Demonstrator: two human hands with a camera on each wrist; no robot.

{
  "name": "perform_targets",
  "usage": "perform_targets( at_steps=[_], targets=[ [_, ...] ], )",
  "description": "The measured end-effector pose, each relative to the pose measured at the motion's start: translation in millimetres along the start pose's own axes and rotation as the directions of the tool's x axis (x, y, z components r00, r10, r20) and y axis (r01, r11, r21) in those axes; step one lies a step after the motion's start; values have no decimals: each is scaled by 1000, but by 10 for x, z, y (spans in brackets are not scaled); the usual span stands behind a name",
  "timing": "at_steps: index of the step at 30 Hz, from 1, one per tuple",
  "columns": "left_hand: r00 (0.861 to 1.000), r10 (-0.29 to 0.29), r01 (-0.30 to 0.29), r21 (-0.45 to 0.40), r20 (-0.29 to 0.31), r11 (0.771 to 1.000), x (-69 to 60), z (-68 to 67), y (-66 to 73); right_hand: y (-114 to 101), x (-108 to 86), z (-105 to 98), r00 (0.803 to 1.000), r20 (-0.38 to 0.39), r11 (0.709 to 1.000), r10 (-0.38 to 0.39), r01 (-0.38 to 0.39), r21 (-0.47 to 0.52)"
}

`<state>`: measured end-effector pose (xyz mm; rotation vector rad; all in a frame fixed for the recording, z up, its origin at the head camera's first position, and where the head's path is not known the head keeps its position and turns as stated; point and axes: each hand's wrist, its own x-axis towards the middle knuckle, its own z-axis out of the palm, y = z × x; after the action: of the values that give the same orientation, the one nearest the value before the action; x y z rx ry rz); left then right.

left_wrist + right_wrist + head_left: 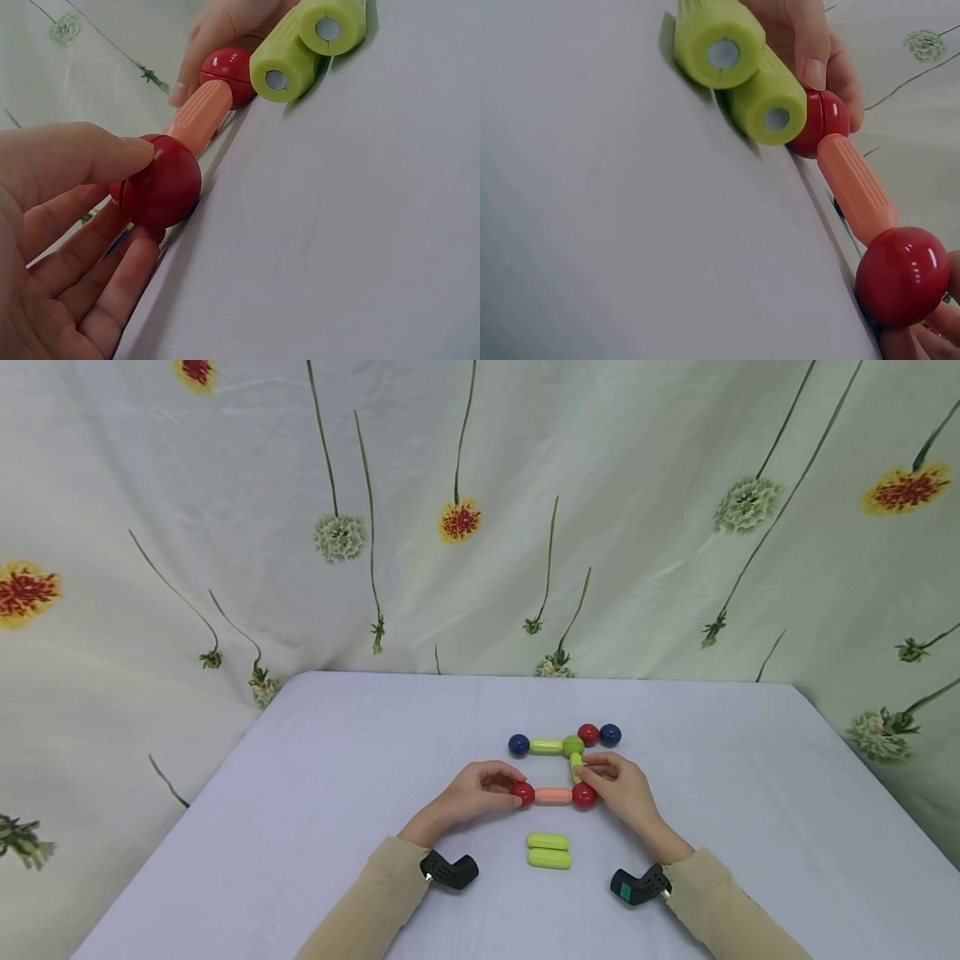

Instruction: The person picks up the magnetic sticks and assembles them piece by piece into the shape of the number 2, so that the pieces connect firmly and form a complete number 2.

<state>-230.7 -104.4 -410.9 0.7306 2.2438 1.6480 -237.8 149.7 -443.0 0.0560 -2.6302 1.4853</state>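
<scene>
Between thumb and fingers, my left hand [480,789] pinches a glossy red ball [169,184] at the left end of an orange building rod [553,796]. A second red ball [584,796] joins the rod's right end. My right hand [622,789] has its fingertips on a lime rod [575,766] that runs from this ball back to a green ball [573,745]; it appears to pinch the rod. In the right wrist view, the right red ball [902,276] hides most of those fingers. Another lime rod [546,747] links the green ball to a blue ball [519,744].
Two loose lime rods [549,850] lie side by side in front of the assembly, grey discs showing at their ends. Behind my right hand, a red ball [588,734] and a blue ball [611,735] sit together on the white table [337,760]. Flowered cloth hangs behind.
</scene>
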Motion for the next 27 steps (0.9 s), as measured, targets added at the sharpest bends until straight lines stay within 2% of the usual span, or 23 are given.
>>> perform_targets(
  at_steps=[8,15,27],
  targets=[
    [1000,-2,2,2,-1,1000,4,-8,-3,-17,-4,-31,1000,20,1000,-4,4,20],
    [1000,2,-2,-1,3,1000,5,-18,-15,-64,-11,-106,999,47,994,-11,6,105],
    [1000,2,-2,-10,14,1000,-5,-31,-6,-233,-79,-169,999,29,993,-42,38,110]
  ],
)
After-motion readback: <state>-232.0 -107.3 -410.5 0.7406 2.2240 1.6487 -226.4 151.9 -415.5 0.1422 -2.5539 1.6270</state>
